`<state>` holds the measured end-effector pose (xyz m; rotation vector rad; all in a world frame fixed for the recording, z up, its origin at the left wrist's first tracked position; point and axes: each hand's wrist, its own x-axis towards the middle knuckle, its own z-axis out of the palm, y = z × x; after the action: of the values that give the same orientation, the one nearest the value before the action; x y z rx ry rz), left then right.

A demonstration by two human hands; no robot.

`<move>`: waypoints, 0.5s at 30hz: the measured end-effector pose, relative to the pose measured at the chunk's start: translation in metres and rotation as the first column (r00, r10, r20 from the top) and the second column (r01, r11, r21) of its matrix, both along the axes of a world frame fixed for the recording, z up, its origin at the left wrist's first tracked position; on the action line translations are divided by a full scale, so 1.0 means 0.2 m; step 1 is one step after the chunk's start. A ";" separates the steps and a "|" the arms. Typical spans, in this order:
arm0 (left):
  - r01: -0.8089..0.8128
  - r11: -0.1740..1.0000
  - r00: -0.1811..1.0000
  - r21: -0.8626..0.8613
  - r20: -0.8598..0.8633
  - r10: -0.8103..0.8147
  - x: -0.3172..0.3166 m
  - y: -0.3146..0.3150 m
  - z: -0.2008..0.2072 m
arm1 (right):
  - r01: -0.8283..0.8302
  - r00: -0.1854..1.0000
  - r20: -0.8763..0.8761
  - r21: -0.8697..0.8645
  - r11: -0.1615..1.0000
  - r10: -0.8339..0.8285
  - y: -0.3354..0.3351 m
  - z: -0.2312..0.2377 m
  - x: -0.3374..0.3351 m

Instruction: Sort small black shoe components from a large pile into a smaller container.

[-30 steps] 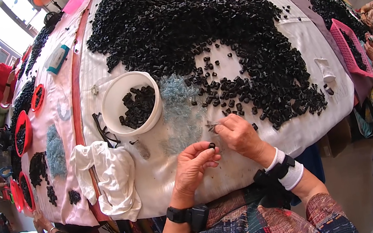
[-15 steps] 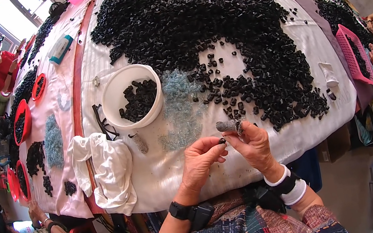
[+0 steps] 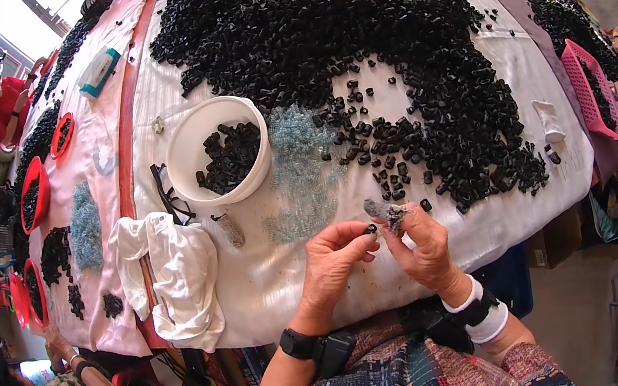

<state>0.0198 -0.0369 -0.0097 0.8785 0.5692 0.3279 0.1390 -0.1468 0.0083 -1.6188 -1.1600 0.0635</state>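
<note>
My left hand (image 3: 336, 267) is closed, pinching a small black tubular piece (image 3: 370, 229) between thumb and fingertips. Just to its right, my right hand (image 3: 424, 251) has its fingers curled, the thumb pointing toward that piece. A worn grey finger sleeve (image 3: 385, 212) appears to cover the end of its index finger; anything pinched there is too small to make out. Beyond both hands spreads a large heap of black pieces (image 3: 311, 19). Clear bluish beads (image 3: 302, 153) lie in front of my left hand. A white bowl (image 3: 178, 154) holds more black pieces.
Left of the bowl lie a black strap (image 3: 171, 197) and a crumpled white cloth (image 3: 175, 278). A small grey-clear tube (image 3: 230, 230) rests below the bowl. Red baskets (image 3: 34, 192) stand at left, a pink basket (image 3: 588, 90) at right. Other people sit along both sides.
My right hand has turned slightly, so the sleeved finger points more upward and away. The left hand keeps its pinch on the black piece. The whole view has shifted a little.
</note>
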 end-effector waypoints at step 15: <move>-0.032 0.991 0.998 -0.130 0.055 0.040 -0.01 0.03 -0.01 | 0.041 0.919 0.392 -0.205 0.978 0.044 -0.03 -0.06 0.13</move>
<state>0.0171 -0.0314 -0.0109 0.7328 0.5477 0.3441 0.1647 -0.1538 -0.0034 -1.8735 -1.5037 -0.1538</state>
